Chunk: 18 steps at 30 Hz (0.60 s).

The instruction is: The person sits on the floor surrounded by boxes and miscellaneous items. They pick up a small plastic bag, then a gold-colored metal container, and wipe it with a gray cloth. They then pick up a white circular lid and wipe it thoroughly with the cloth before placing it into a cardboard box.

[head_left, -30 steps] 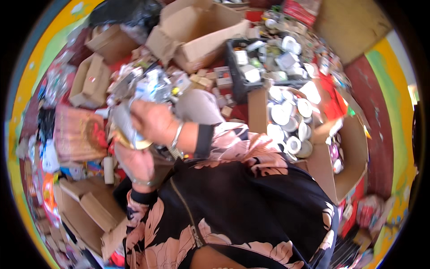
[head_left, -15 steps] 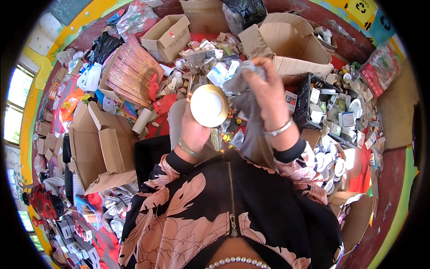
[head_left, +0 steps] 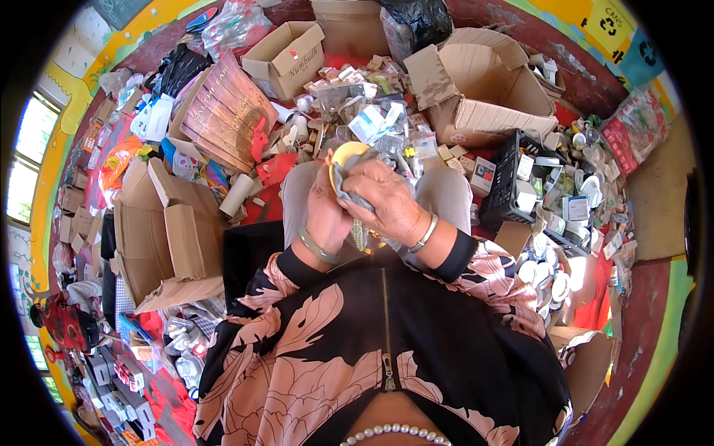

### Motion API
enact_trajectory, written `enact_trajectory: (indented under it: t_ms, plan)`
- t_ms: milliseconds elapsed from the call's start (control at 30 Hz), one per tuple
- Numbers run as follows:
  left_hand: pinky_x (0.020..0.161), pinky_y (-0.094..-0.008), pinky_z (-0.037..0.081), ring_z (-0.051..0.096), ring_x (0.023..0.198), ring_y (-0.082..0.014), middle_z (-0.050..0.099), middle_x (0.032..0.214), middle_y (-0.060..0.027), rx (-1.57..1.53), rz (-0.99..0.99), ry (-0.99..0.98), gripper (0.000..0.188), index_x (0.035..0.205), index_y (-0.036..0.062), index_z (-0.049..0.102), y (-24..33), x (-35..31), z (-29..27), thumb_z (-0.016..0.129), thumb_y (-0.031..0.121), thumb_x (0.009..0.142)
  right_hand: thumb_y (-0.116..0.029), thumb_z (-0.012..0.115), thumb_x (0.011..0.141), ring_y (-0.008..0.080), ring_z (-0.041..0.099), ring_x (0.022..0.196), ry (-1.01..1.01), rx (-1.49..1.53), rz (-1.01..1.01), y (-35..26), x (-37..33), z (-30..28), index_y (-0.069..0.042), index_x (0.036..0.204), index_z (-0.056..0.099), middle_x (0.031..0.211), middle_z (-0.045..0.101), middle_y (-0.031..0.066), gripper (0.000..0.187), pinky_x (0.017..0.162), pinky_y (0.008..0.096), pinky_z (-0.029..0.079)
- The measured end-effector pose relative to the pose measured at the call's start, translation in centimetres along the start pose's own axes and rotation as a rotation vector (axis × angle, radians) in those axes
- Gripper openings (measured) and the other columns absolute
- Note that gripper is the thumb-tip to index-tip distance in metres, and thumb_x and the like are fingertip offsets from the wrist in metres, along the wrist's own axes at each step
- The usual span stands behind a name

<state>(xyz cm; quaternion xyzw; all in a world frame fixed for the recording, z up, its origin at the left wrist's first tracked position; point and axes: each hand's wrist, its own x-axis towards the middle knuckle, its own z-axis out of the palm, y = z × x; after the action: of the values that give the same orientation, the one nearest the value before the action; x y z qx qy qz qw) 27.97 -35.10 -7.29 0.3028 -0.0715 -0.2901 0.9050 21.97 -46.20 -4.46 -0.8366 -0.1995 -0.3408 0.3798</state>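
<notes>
The right hand point(head_left: 382, 201) has brought the grey cloth point(head_left: 340, 181) down onto the gold round thing point(head_left: 346, 153), now tipped, between the knees point(head_left: 445, 192). The left hand point(head_left: 326, 217) pinches the round thing, right fingers squeeze the cloth; rubbing too hard might make it slip and drop.

The red floor point(head_left: 269, 215) is very messy. An open cardboard box point(head_left: 187, 241) and a white roll point(head_left: 236, 195) lie on the left. A black plastic crate point(head_left: 500, 186) sits on the right.

Right fingers point(head_left: 369, 181) hold grey cloth point(head_left: 360, 201) against golden disc point(head_left: 347, 153).
</notes>
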Motion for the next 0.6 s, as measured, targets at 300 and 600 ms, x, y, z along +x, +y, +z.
enact_trajectory:
  t_ms: [300,600]
  plan:
    - [0.04,-0.016,0.032,0.051,0.06,-0.0026,0.057,0.079,0.0036,0.259,0.03,0.123,0.025,0.105,0.012,0.053,1.9,0.5,1.3,0.041,0.032,0.096,-0.024,0.06,0.085,0.0095,0.056,0.071,0.28,0.189,0.843,2.5,1.9,-6.9,-0.001,0.097,0.059,0.078,0.061,0.0134,0.026,0.063,0.0279,0.047]
    - [0.081,-0.0332,0.047,0.058,0.089,-0.0193,0.059,0.096,-0.0069,0.02,0.051,0.109,0.026,0.102,0.0047,0.053,-1.1,0.8,-1.4,0.038,0.025,0.094,-0.018,0.048,0.088,0.0385,0.056,0.096,0.074,-0.239,0.184,1.1,-0.7,3.2,0.001,0.118,0.045,0.101,0.058,0.022,0.035,0.085,0.0394,0.044]
